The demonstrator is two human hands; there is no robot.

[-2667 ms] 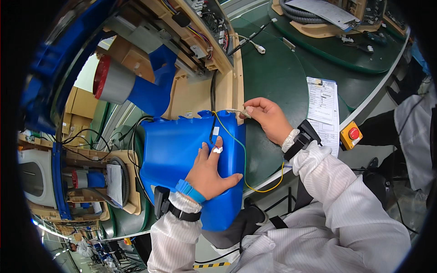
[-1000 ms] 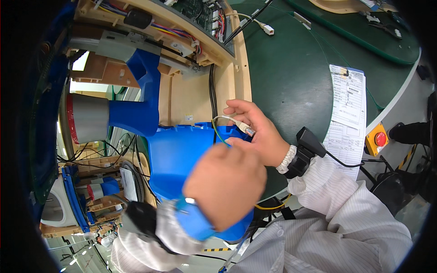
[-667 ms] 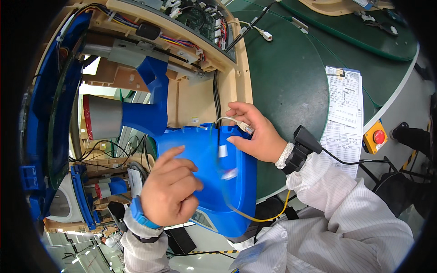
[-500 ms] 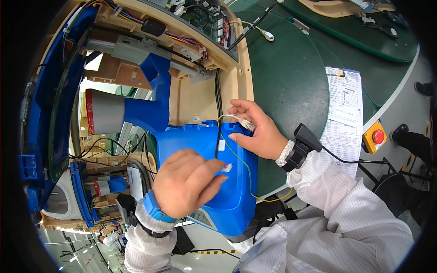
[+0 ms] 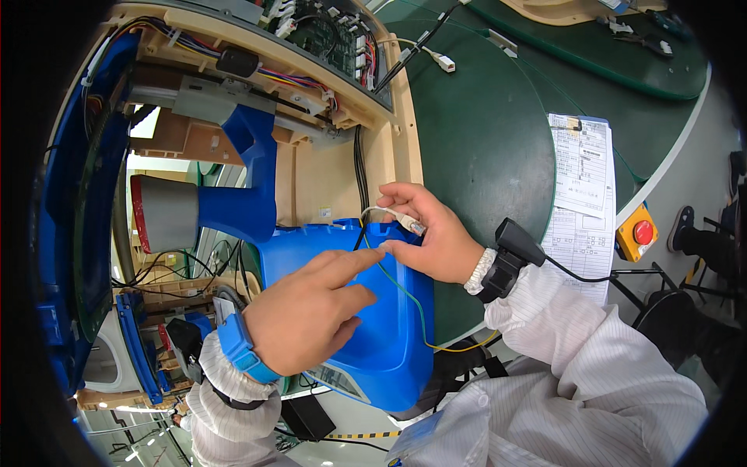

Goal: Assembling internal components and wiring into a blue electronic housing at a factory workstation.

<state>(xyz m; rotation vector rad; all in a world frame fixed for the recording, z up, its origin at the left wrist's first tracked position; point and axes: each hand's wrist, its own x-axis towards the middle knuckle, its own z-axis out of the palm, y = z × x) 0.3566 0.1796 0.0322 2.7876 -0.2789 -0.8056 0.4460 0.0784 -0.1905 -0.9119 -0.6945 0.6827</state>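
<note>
Two hands meet over a blue cover, a pale plug at the right fingers

We note the right hand [image 5: 440, 241] at the top edge of the blue cover [image 5: 389, 350], thumb and fingers set apart in a loose curve. The pale cable plug [image 5: 411, 224] lies against those fingers, its clear end toward the palm; we cannot tell whether they grip it. Its short lead arcs back left over the cover's edge.

The left hand [image 5: 299, 315] is above the cover, index finger stretched until its tip meets or overlaps the right thumb tip. The other fingers bend inward, a little apart; the thumb is hidden and we cannot tell whether anything is pinched.

A green-and-yellow wire [image 5: 408, 294] runs down the cover's face and loops past its right side. Black cables [image 5: 360, 167] descend the tan housing [image 5: 405, 148] to the cover's top edge. Above, we see a circuit board [image 5: 342, 43] in the housing; to the left, a grey cylinder [image 5: 169, 214] with a red rim on a blue bracket [image 5: 253, 175]. To the right, a clipboard [image 5: 580, 187] with papers lies on the green tabletop [image 5: 482, 117], near a yellow box [image 5: 637, 233] with a red button.
</note>
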